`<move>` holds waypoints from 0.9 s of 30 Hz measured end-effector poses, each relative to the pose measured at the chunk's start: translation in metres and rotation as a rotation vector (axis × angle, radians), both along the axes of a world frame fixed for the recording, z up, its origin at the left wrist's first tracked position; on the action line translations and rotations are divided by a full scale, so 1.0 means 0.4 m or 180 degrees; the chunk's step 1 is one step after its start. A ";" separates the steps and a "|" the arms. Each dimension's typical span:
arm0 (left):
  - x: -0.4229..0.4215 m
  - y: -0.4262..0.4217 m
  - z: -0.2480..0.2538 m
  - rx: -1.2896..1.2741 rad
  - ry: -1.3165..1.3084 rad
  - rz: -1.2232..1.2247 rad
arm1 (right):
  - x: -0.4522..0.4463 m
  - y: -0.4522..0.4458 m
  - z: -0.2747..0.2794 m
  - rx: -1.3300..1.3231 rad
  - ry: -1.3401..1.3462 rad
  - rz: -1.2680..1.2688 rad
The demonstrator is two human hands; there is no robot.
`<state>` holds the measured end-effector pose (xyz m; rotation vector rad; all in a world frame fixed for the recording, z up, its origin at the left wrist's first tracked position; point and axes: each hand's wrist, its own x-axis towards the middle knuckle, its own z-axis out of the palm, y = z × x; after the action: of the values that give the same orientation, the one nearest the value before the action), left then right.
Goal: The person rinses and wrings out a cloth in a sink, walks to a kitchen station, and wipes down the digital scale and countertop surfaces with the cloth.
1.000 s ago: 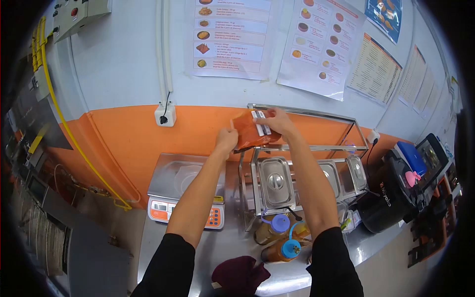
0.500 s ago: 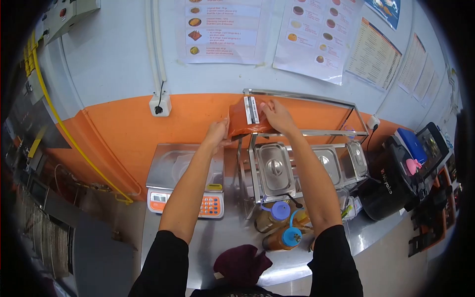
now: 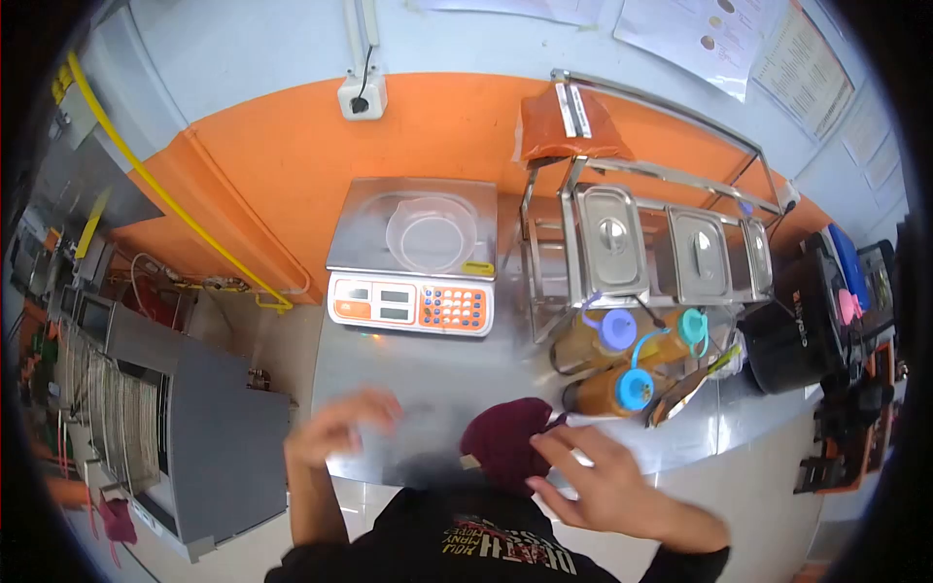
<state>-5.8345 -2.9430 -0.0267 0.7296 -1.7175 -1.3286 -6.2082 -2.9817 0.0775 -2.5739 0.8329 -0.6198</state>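
My left hand [image 3: 342,428] hangs over the front left of the steel table, blurred by motion, its fingers stretched out and holding nothing. My right hand [image 3: 607,486] is at the right edge of a crumpled maroon cloth [image 3: 505,439], thumb and fingers apart; whether the fingertips touch the cloth I cannot tell. A sealed bag of orange-red contents [image 3: 573,126] with a white label strip lies on top of the steel rack [image 3: 661,173], away from both hands. Beyond my left hand stands a digital scale [image 3: 410,303] bearing a clear plastic bowl [image 3: 432,238].
Lidded steel pans [image 3: 610,238] sit in the rack. Several squeeze bottles, one with a blue cap [image 3: 634,389], stand before it. A black appliance [image 3: 802,330] is at the right. A grey cabinet [image 3: 228,418] stands left of the table [image 3: 389,374].
Both hands have let go of the bag, which now rests on the rack. They have come back toward my body, the right one to the cloth. The view has tilted down.
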 end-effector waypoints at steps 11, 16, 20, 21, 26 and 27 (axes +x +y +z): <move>0.151 0.363 0.047 0.0261 0.1323 -0.1437 | 0.477 -0.020 -0.711 0.0326 0.1241 -0.2628; 0.202 0.432 0.111 0.0356 0.1244 -0.1061 | 0.906 0.028 -0.723 -0.0306 0.1045 -0.0921; 0.236 0.460 0.062 0.0522 0.1501 -0.1124 | 0.686 0.241 -0.704 0.0287 0.0663 -0.0454; 0.252 0.459 0.047 0.0492 0.1496 -0.1207 | 0.590 0.256 -0.690 0.0646 0.0915 -0.0636; 0.260 0.418 0.057 0.0103 0.1437 -0.1304 | 0.468 -0.042 -0.726 -0.0163 0.1658 -0.2546; 0.263 0.429 0.060 0.0159 0.1450 -0.1225 | 0.566 -0.095 -0.740 0.0004 0.1670 -0.2742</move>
<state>-5.7293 -2.7714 -0.0026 0.0978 -1.4950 -1.6513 -5.9820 -3.0198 -0.2185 -2.3057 2.1449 -0.1197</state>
